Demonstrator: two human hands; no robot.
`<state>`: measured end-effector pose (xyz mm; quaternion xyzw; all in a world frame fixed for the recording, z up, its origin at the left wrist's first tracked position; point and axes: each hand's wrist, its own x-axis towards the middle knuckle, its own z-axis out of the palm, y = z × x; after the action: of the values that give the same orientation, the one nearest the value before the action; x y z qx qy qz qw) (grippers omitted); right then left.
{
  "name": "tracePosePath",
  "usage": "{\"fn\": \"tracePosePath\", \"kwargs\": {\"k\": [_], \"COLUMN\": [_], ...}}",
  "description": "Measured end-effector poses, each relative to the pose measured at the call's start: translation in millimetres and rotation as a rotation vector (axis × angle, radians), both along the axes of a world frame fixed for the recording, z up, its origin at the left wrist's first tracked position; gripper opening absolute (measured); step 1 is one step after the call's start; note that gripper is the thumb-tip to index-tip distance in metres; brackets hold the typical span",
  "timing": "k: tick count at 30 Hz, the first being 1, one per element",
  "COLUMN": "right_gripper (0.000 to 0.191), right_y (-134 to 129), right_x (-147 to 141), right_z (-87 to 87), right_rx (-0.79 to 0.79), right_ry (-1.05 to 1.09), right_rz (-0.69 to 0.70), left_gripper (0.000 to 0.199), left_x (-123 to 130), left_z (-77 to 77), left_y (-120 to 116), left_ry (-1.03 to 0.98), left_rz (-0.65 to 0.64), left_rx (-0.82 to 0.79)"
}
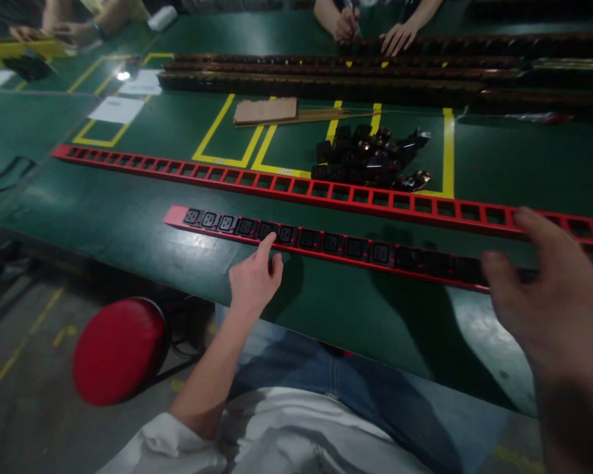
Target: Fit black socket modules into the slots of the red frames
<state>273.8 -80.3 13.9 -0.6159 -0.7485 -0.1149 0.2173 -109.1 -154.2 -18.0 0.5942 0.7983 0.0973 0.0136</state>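
Note:
A long red strip filled with a row of black sockets lies near the table's front edge. The index finger of my left hand touches one of these sockets, left of the strip's middle; the other fingers are curled and hold nothing visible. My right hand hovers over the strip's right part, fingers apart and nothing in them, hiding that part. Behind lies a second red strip with a row of square openings. Beyond it is a pile of black parts, some with shiny metal.
Brown cardboard and white paper lie on the green table. Long dark strips cross the back. Another person's hands are behind them, one holding a pen. A red stool stands at the lower left.

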Motion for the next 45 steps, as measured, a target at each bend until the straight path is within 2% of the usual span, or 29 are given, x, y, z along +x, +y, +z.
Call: {"fn": "tracePosePath", "kwargs": {"k": [1,4,7,14,19,26,30,35,37,41,45], "right_gripper": [0.047,0.039,0.042,0.043,0.037,0.033,0.033,0.033,0.032,0.031,0.030], "right_y": [2.3,3.8,1.4,-3.8,-9.3,-8.7,-8.3,-8.3,-8.3,-8.9,-10.3], "right_x": [5.0,17.4,17.1,-2.6,-6.1,-4.9,-5.1,-5.7,-5.4,-5.1,-6.5], "right_z": [-12.7,-46.2,-57.6,-40.0,-33.0,-37.2,-37.3,-36.1,-36.6,-37.6,-35.8], "right_rx": [0.006,0.035,0.042,0.026,-0.115,-0.061,-0.048,-0.066,-0.063,-0.049,-0.062], "right_ry": [0.014,0.002,-0.018,-0.025,0.031,0.068,0.057,0.063,0.062,0.053,0.053], "right_rz": [0.070,0.062,0.034,-0.004,-0.042,-0.023,-0.015,-0.021,-0.022,-0.022,-0.027], "left_gripper": [0.050,0.050,0.050,0.060,0.054,0.054,0.054,0.049,0.052,0.053,0.053], "left_x": [0.1,0.1,-0.3,-3.7,-6.2,-5.4,-1.3,25.8,40.8,58.6,58.0], "left_z": [0.4,1.1,0.3,-4.4,-6.8,-6.9,1.3,23.0,25.4,12.8,0.1], "left_y": [0.0,0.0,-0.3,-4.3,-4.0,-2.8,-1.0,1.9,2.4,1.2,-1.1], "left_ry": [-0.007,-0.010,0.024,0.091,0.122,0.127,0.108,0.052,0.022,-0.032,-0.049], "left_rz": [-0.001,0.001,-0.009,-0.219,-0.267,-0.244,-0.227,-0.109,-0.108,-0.164,-0.142], "left_rx": [0.001,0.005,0.010,0.013,0.015,-0.050,-0.076,-0.069,-0.079,-0.081,-0.003]}}
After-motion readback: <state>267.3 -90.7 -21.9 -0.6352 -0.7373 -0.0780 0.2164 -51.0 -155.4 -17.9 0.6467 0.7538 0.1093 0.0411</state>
